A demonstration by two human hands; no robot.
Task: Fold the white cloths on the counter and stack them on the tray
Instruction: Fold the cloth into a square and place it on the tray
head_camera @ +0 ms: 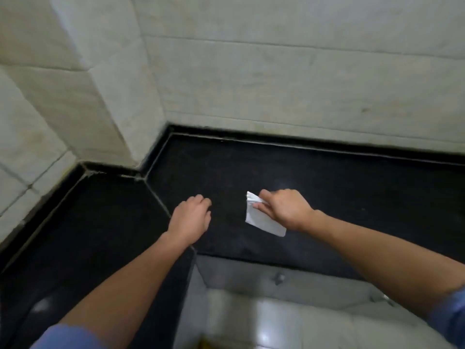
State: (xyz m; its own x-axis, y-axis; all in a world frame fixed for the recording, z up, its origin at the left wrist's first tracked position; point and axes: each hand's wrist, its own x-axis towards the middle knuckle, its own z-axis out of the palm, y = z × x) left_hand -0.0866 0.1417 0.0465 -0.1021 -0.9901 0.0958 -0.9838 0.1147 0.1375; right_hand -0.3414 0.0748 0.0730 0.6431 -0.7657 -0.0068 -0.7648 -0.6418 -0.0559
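A small folded white cloth [261,220] is held just above the black counter [327,187], right of centre. My right hand [286,210] grips its upper edge between thumb and fingers, and the cloth hangs down and toward me from the grip. To the left, my left hand [192,217] hovers palm down over the counter with its fingers loosely curled and nothing in it. It is about a hand's width away from the cloth. No tray is in view, and I see no other cloths.
The counter runs into a corner where pale tiled walls [276,79] meet, with a wall pillar [105,96] jutting out at the left. The counter's front edge [251,258] drops to a light tiled floor [264,323] below.
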